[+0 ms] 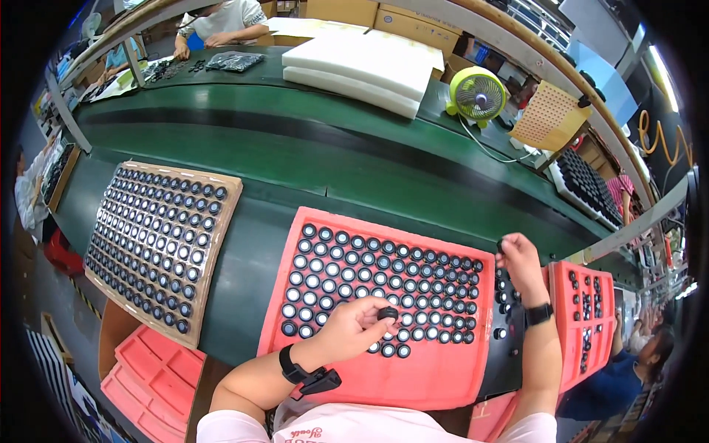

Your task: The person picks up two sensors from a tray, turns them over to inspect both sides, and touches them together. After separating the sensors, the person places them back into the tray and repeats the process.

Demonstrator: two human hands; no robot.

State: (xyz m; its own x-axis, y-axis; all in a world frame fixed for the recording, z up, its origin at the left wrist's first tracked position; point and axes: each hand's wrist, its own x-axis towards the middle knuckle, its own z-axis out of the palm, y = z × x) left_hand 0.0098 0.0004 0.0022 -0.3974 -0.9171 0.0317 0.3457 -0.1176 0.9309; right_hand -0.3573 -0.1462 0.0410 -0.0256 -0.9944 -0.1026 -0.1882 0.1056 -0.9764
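My left hand (pixel 357 326) is closed on a small round black part (pixel 387 314), held between thumb and fingers. It hovers above a pink foam tray (pixel 421 380), where rows of black round parts with pale silver centres (pixel 327 268) stand. The near side of that tray is bare pink. To the right, my right hand (pixel 521 267) pinches another small dark piece (pixel 501 244) at its fingertips, just past the tray's right edge. Below that hand, several loose black parts (pixel 504 297) lie on the dark strip between two pink trays. The exact kind of part cannot be made out.
A brown tray (pixel 198 310) full of similar parts stands at left. Another pink tray (pixel 593 325) sits at right, with stacked pink trays (pixel 151 376) low left. Across the green conveyor (pixel 295 136) are white foam sheets (pixel 362 66), a green fan (pixel 478 94) and co-workers.
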